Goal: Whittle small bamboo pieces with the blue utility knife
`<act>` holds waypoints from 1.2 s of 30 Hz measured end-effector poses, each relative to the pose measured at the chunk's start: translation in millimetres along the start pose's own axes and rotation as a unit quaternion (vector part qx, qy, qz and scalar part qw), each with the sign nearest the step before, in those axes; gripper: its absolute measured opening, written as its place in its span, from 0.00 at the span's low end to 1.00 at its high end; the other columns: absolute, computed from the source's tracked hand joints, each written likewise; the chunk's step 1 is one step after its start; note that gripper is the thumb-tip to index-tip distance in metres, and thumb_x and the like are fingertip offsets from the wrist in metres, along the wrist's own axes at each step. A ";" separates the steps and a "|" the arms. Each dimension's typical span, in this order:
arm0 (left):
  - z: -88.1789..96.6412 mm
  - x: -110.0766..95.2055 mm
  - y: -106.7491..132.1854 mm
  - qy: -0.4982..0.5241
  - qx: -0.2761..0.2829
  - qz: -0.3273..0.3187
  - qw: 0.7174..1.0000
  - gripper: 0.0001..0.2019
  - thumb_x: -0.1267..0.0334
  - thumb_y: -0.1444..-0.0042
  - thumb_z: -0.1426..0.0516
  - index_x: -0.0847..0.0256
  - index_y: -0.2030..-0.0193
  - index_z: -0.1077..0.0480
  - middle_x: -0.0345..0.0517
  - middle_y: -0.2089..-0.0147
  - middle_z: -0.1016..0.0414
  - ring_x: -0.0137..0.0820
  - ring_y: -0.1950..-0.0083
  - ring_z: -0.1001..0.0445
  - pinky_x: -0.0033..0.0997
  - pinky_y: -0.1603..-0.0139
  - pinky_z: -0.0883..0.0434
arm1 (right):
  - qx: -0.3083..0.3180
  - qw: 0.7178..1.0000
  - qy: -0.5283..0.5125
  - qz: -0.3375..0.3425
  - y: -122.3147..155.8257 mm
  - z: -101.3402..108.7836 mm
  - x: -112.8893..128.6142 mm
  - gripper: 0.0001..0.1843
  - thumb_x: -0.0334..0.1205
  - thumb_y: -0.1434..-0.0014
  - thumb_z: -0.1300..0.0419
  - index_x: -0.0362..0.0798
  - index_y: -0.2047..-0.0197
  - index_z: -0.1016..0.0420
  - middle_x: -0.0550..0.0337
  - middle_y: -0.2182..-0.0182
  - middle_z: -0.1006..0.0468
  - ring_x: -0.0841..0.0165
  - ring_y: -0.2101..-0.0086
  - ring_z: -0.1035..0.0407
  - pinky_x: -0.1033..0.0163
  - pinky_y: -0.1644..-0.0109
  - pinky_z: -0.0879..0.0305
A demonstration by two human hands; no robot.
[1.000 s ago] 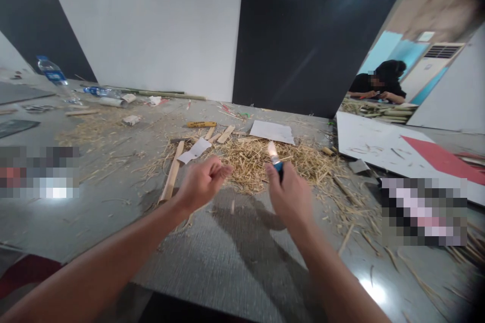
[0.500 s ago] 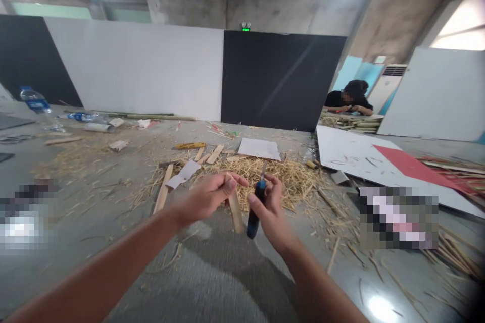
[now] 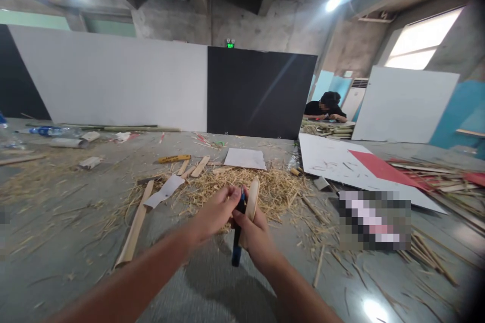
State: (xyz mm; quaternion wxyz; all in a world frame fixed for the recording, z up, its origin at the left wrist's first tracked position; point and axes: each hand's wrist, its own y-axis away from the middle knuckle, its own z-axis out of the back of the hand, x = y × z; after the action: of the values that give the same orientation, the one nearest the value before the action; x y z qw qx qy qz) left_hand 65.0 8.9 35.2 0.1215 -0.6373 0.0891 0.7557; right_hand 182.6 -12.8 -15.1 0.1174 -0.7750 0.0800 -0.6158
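Note:
My right hand is closed on a pale wooden strip, which stands up between thumb and fingers. Beside the strip is a knife with a black and blue handle, its lower end hanging below my hands. My left hand is closed, its fingertips pinched around the blue upper end of that knife, so the blade is hidden. Both hands meet just above a pile of straw-coloured shavings on the grey floor. The right thumb also lies against the knife handle.
A long wooden strip lies at left, near a scrap of paper. Behind the shavings are a yellow tool and a white sheet. At right lies a white board. A person works farther back.
The wooden strip has passed from my left hand to my right. My left hand has come across to the knife, which was in my right hand alone. The view has turned right.

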 end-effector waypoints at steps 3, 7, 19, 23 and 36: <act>-22.4 9.8 1.9 0.196 0.054 0.127 0.971 0.26 0.38 0.42 0.51 0.57 0.51 0.32 0.50 0.57 0.24 0.39 0.54 0.26 0.39 0.56 0.28 | 0.003 0.993 -0.097 -0.066 -0.5 -1.9 0.0 0.33 0.52 0.46 0.38 0.56 0.38 0.36 0.55 0.52 0.24 0.57 0.52 0.29 0.49 0.50 0.31; -37.3 13.6 -9.3 0.170 -0.045 0.015 0.984 0.18 0.45 0.42 0.46 0.57 0.55 0.32 0.50 0.54 0.25 0.37 0.50 0.27 0.36 0.47 0.32 | -0.005 0.999 -0.047 -0.025 -2.9 -3.0 1.9 0.30 0.51 0.44 0.39 0.55 0.39 0.35 0.54 0.48 0.26 0.54 0.46 0.34 0.49 0.46 0.34; 53.2 -80.5 -8.0 -0.259 -0.024 -0.219 0.941 0.25 0.43 0.36 0.55 0.57 0.44 0.33 0.43 0.68 0.25 0.32 0.68 0.28 0.31 0.69 0.35 | -0.075 0.992 0.047 0.093 -23.5 9.2 62.9 0.21 0.52 0.34 0.47 0.59 0.41 0.42 0.68 0.73 0.41 0.77 0.81 0.50 0.71 0.82 0.52; 76.7 -91.5 8.3 -0.280 -0.071 -0.243 0.926 0.24 0.45 0.36 0.54 0.54 0.40 0.35 0.47 0.55 0.22 0.38 0.52 0.26 0.38 0.53 0.30 | 0.018 0.995 0.046 0.086 -43.9 -22.9 88.4 0.15 0.54 0.33 0.51 0.55 0.50 0.36 0.69 0.76 0.44 0.76 0.80 0.49 0.71 0.81 0.50; 112.1 -90.4 14.8 -0.400 -0.001 -0.312 0.862 0.24 0.55 0.35 0.51 0.45 0.32 0.44 0.43 0.40 0.28 0.37 0.46 0.26 0.41 0.47 0.29 | 0.158 0.982 0.070 0.082 -53.3 -27.8 97.4 0.12 0.50 0.31 0.52 0.53 0.51 0.37 0.68 0.75 0.42 0.76 0.79 0.47 0.68 0.79 0.46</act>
State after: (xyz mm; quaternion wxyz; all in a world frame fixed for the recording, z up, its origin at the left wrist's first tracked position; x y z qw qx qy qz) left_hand -30.7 20.9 143.2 0.3754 -0.2746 -0.1718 0.8684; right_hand 176.8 9.9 97.0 0.2823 -0.6924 0.0532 -0.6619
